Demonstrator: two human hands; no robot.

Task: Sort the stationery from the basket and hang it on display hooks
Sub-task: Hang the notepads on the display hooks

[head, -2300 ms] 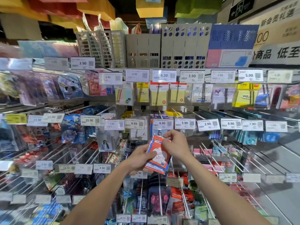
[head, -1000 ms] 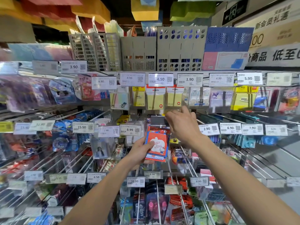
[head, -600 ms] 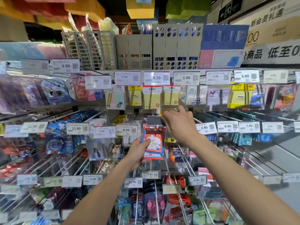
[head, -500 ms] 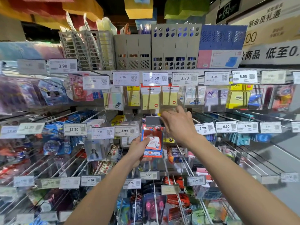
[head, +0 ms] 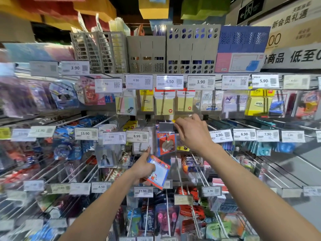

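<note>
Head view: a cartoon-printed stationery pack (head: 159,172), white in the middle with a blue and red chequered border, is being held in the left hand (head: 142,168). The fingers are being kept curled round its left edge, while the index finger is being pointed straight up towards the 8.99 price tag (head: 137,136). The pack is being carried tilted, its top leaning to the left, in front of the wire hooks of the lower rows.

Just above and to the right, an orange pack (head: 165,145) is hanging under a grey tag flap (head: 165,126). The right end of that flap is being gripped by the right hand (head: 192,132), whose fingers are being kept bent over its edge (the fingertips themselves are blurred). The held pack and the hanging one are being kept apart.

To the right of the right hand, a 2.90 price tag (head: 221,135) is being displayed. Yellow sticky notes (head: 165,106) are being shown on the row above, and grey file racks (head: 191,49) are standing on the top shelf.
</note>
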